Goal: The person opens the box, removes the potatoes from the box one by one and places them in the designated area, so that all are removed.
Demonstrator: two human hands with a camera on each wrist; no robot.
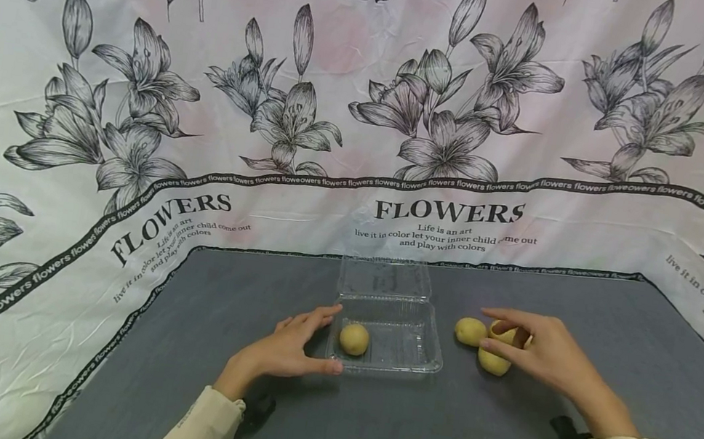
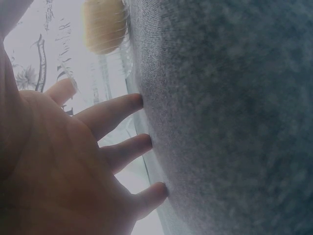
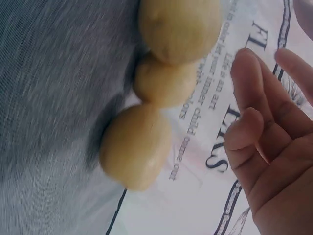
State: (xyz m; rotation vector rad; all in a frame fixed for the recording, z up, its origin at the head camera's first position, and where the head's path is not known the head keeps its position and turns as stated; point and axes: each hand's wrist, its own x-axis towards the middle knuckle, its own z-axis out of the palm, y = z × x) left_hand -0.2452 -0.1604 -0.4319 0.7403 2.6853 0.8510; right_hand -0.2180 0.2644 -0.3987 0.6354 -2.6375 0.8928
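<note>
A clear plastic clamshell box [image 1: 436, 365] lies with its lid [image 1: 386, 279] tipped back, and one potato [image 1: 353, 339] sits at the left inside it. Beside the box's left wall, my left hand [image 1: 286, 347] is spread, thumb and fingers straight at the edge; its fingertips meet the table in the left wrist view. Three more potatoes [image 3: 134, 147] lie grouped on the table right of the box. Over this group is my right hand [image 1: 549, 353], fingers loosely bent and nothing between them. It partly hides the rear potato [image 1: 502, 331] in the head view.
A grey cloth covers the table [image 1: 392, 429]. Behind it and along both sides hangs a white curtain [image 1: 299, 220] printed with flowers and lettering. The box lid reaches close to the table's back edge.
</note>
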